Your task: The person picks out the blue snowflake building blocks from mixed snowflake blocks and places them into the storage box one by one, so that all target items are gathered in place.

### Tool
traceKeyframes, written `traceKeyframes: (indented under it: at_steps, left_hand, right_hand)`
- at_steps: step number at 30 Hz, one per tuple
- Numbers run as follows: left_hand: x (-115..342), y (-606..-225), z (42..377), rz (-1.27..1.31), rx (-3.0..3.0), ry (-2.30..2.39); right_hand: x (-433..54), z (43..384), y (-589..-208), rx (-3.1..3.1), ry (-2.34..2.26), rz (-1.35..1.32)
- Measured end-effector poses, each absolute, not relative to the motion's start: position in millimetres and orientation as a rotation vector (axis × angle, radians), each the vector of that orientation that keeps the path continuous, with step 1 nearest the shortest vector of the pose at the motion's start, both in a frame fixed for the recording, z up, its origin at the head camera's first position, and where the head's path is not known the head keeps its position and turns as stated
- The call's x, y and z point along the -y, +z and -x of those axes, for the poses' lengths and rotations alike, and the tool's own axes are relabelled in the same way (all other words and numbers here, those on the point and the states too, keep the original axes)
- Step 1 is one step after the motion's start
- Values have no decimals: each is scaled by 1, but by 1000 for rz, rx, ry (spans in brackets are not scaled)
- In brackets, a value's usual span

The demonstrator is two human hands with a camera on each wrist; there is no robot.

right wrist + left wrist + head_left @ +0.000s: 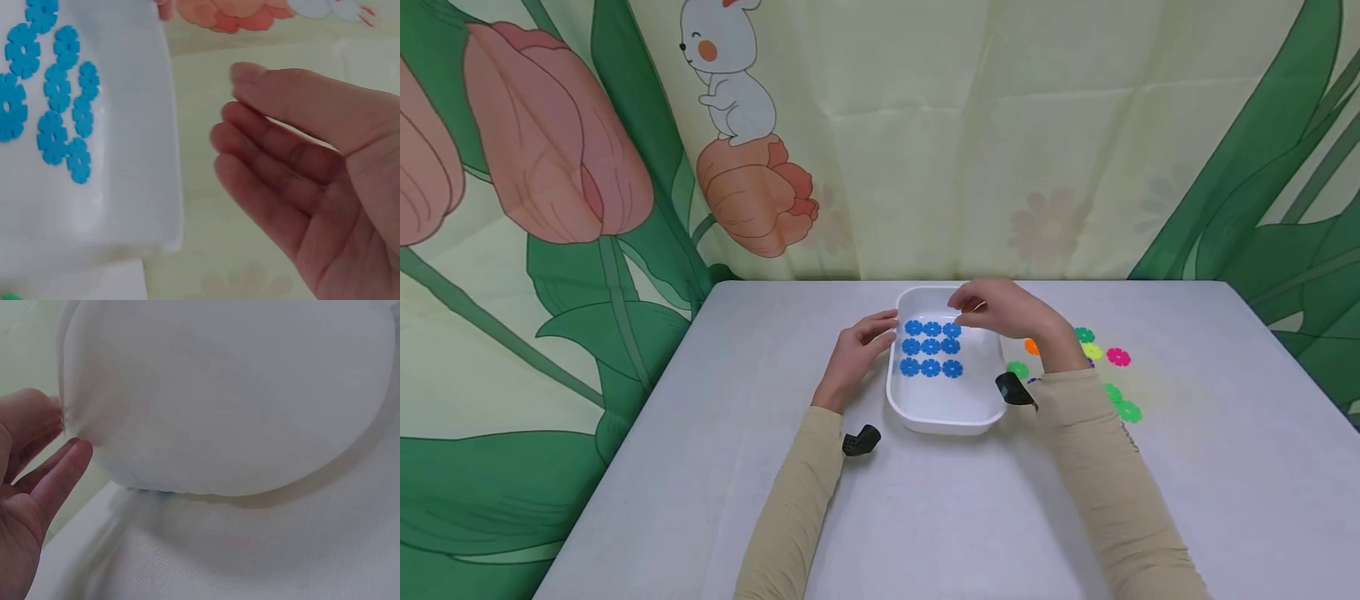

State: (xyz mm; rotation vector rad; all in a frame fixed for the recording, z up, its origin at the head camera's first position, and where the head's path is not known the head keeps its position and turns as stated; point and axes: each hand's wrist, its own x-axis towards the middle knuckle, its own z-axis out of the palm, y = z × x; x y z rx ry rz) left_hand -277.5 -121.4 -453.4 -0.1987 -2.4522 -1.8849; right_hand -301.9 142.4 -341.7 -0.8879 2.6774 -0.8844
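A white rectangular tray (pixel 977 404) sits on the table, holding blue flower-shaped discs (pixel 927 348) laid out in three rows of three. At the tray's left side is my left hand (pixel 855 354), its fingertips and thumb touching the outer wall near the rim, which the left wrist view also shows. My right hand (pixel 1007 310) hovers over the tray's far right part, close to the upper discs in the head view. In the right wrist view, its fingers bend loosely, with the thumb near the index finger and nothing visible between them.
Right of the tray, loose flower discs in green, yellow, pink (pixel 1118 357) and orange (pixel 1032 346) lie scattered on the white table (pixel 790 333), partly behind my right forearm. A printed curtain (pixel 925 167) hangs behind the table's far edge.
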Motion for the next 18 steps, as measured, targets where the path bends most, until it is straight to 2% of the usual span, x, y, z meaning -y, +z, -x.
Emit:
traceKeyframes:
  at_steps: [5, 10, 18]
  left_hand:
    - [121, -453, 278, 199, 2449, -1888]
    - [121, -454, 278, 188, 2453, -1886]
    - [120, -453, 277, 191, 2447, -1898]
  right_hand:
    - [-172, 292, -333, -2785, -1037, 829]
    - [-209, 287, -335, -2886, -1018, 629]
    - [-256, 293, -363, -2876, -872, 445]
